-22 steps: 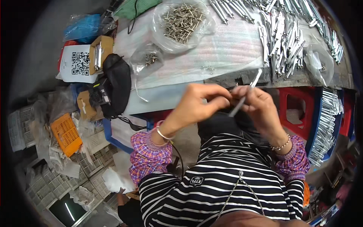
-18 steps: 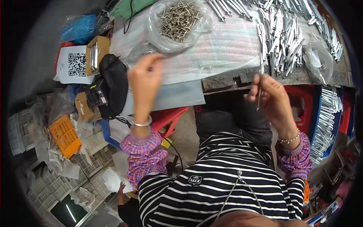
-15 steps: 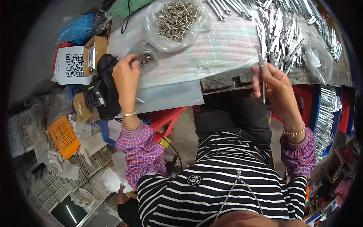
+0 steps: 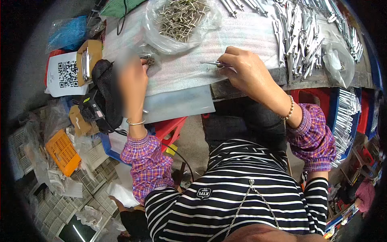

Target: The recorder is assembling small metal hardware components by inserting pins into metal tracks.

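My right hand [image 4: 250, 72] is over the foam sheet near the table's front edge, its fingers closed on a slim silver metal bar [image 4: 210, 63]. One end of the bar points left and the rest is hidden in the hand. At the left, my left hand [image 4: 135, 78] reaches to a small clear bag of little metal fittings [image 4: 149, 60]. Its fingers are blurred, so whether it grips a fitting does not show. Beyond the hands sits a large clear bag of metal pins or rivets [image 4: 181, 20].
Many silver bars [image 4: 300, 38] lie piled on the right of the table, beside a clear bag [image 4: 339, 64]. A blue bin of bars [image 4: 344, 117] stands below. On the left are a black mesh pouch [image 4: 105, 86], a small cardboard box [image 4: 93, 56] and a printed sheet [image 4: 66, 74].
My right hand has moved left from the bar pile to mid-table, carrying the bar, which has turned from upright to sideways in the view. My left hand stays by the small bag.
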Available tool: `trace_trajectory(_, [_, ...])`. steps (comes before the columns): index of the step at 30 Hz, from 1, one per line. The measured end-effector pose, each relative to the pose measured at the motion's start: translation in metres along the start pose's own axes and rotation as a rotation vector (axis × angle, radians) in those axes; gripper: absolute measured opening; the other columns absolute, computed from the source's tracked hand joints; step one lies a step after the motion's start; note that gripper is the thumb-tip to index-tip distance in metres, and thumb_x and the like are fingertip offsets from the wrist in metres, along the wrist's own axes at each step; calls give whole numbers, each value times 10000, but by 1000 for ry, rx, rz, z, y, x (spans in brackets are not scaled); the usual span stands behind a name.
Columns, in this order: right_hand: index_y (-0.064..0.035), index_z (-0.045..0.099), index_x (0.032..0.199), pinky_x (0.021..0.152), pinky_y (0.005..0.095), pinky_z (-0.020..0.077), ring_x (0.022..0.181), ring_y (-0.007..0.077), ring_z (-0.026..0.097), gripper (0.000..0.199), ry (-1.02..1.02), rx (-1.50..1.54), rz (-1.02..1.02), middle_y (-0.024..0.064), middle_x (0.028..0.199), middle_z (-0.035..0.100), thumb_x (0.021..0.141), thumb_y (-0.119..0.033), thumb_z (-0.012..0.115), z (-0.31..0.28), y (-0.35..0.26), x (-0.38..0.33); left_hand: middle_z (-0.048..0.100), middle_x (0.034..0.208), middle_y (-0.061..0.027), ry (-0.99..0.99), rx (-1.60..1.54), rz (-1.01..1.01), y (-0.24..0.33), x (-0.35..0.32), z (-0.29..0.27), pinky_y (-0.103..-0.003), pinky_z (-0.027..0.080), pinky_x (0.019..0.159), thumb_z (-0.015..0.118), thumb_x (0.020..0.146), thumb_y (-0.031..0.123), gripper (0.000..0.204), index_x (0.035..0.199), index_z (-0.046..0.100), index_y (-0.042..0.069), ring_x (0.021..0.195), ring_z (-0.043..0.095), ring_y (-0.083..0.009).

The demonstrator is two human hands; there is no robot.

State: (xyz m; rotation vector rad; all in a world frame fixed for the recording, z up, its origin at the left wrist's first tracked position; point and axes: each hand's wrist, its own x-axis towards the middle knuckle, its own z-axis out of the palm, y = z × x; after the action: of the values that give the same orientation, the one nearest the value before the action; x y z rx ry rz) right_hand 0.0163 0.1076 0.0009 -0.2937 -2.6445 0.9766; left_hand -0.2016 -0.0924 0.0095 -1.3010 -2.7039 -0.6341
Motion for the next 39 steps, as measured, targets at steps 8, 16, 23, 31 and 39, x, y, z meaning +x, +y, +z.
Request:
trace_trajectory(8, [-27, 618, 833, 595, 417, 467, 698, 346, 580, 137, -42, -120, 22, 109, 797, 563, 708, -73, 649, 10, 4, -4, 655, 778, -141, 97, -95, -68, 3, -4, 3, -310, 489, 600, 617, 765, 60, 120, 875, 654, 31, 653, 645, -259])
trace_trajectory(16, [-40, 613, 805, 593, 422, 467, 690, 338, 582, 122, -54, -100, -31, 101, 787, 567, 691, -70, 641, 5, 11, -1, 671, 770, -102, 80, -63, -73, 0, -7, 0, -254, 484, 624, 616, 768, 40, 153, 913, 660, 22, 637, 627, -149])
trace_trajectory(23, [-37, 579, 770, 580, 420, 472, 677, 331, 579, 107, -30, -80, -59, 96, 795, 560, 684, -65, 636, 9, 6, 1, 636, 824, -126, 149, 25, 7, 5, -11, -2, -347, 473, 691, 566, 734, -13, 158, 866, 646, 20, 763, 613, -298])
trace_trajectory(31, [-30, 573, 794, 589, 420, 472, 677, 339, 577, 124, -53, -92, -31, 115, 786, 557, 702, -77, 642, 8, 9, 4, 632, 802, -116, 204, -10, -7, 5, -13, 0, -357, 468, 665, 564, 750, -5, 137, 864, 636, 21, 742, 608, -295])
trace_trajectory(39, [18, 626, 909, 590, 323, 461, 623, 251, 590, 202, 55, 161, 68, 137, 725, 623, 737, -86, 647, -21, 18, -3, 638, 790, -93, 93, -257, 45, 57, -21, 5, -285, 470, 608, 605, 753, -14, 115, 848, 658, 24, 670, 610, -185])
